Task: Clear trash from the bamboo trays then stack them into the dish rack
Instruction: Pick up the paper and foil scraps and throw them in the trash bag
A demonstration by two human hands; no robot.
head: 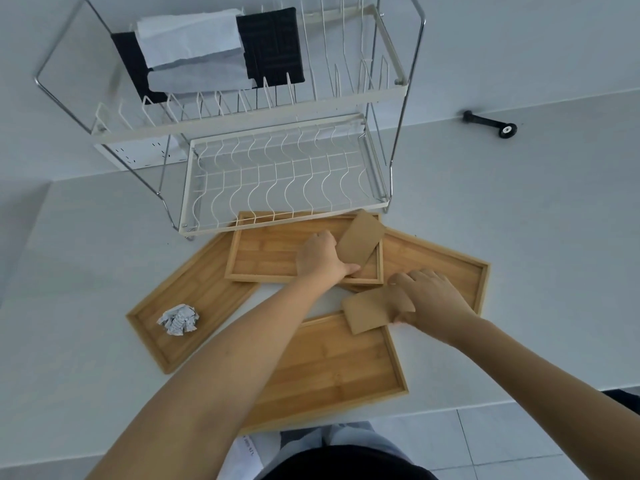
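**Both hands on brown card pieces over the bamboo trays**

Four bamboo trays lie on the white bench (519, 209) in front of the wire dish rack (284, 181). The left hand (320, 258) is closed around the lower end of a brown card piece (360, 242), which stands tilted up over the middle tray (266, 252). The right hand (429, 297) pinches a second brown card piece (372, 310) by its right edge, above the gap between the near tray (332, 368) and the right tray (446, 261). A crumpled paper ball (178, 319) sits in the left tray (194, 292), well apart from both hands. Folded cloths (207, 46) rest on the rack's upper tier.
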